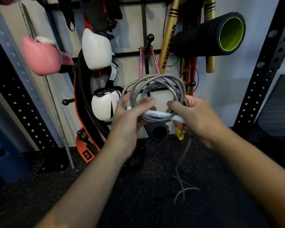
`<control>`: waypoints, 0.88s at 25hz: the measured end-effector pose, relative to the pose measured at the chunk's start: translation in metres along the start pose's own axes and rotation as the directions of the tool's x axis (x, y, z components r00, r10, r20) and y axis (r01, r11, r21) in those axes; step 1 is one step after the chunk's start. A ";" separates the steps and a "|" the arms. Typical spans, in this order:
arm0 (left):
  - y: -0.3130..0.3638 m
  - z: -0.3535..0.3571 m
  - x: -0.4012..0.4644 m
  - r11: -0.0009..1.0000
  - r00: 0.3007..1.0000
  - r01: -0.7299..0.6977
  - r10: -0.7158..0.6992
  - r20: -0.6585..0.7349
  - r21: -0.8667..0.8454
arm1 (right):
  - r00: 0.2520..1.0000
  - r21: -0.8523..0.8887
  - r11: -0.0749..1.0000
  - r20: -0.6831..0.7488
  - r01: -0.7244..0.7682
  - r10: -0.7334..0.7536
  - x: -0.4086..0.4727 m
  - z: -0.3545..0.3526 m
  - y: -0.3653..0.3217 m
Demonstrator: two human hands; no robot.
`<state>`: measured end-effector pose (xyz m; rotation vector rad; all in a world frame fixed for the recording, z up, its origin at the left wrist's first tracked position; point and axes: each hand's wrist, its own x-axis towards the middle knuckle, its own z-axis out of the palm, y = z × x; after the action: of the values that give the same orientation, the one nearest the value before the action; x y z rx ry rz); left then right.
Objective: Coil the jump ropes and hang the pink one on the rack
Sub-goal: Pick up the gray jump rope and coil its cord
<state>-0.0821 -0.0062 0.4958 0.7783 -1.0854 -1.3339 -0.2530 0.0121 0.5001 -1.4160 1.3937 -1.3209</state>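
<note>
A grey jump rope [156, 83] with white handles is wound into several loops in front of me at chest height. My left hand [132, 119] grips the coil and one handle end on the left. My right hand [194, 117] closes on the coil and the white handle [160, 115] on the right. A loose tail of the grey rope [182, 163] drops from my right hand to the floor. The pink jump rope [140, 63] hangs from a black peg [149, 39] on the wall rack, its two pink handles pointing down behind the coil.
The wall rack carries a pink boxing glove [43, 58], white gloves [97, 50], gold bats [169, 33], a black and green foam roller [211, 33] and resistance bands [188, 69]. Perforated black uprights [263, 71] stand at both sides. Below is dark speckled rubber flooring [155, 186].
</note>
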 end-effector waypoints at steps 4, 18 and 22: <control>0.034 -0.023 0.005 0.906 0.957 -0.118 -0.006 0.289 0.407 | 0.993 -0.216 0.969 0.044 0.120 -0.113 0.004 -0.022 -0.009; 0.033 -0.012 -0.001 0.509 0.846 -0.210 -0.334 0.416 0.835 | 0.915 -0.330 0.885 0.346 0.327 -0.209 -0.007 -0.004 -0.015; 0.026 -0.012 -0.001 0.718 0.836 -0.122 -0.298 0.461 0.685 | 0.896 -0.370 0.822 0.275 0.433 -0.349 -0.006 0.001 -0.008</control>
<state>-0.0617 -0.0037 0.5160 1.0290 -2.1227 -1.2501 -0.2491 0.0192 0.5068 -2.1648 1.3488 -1.1127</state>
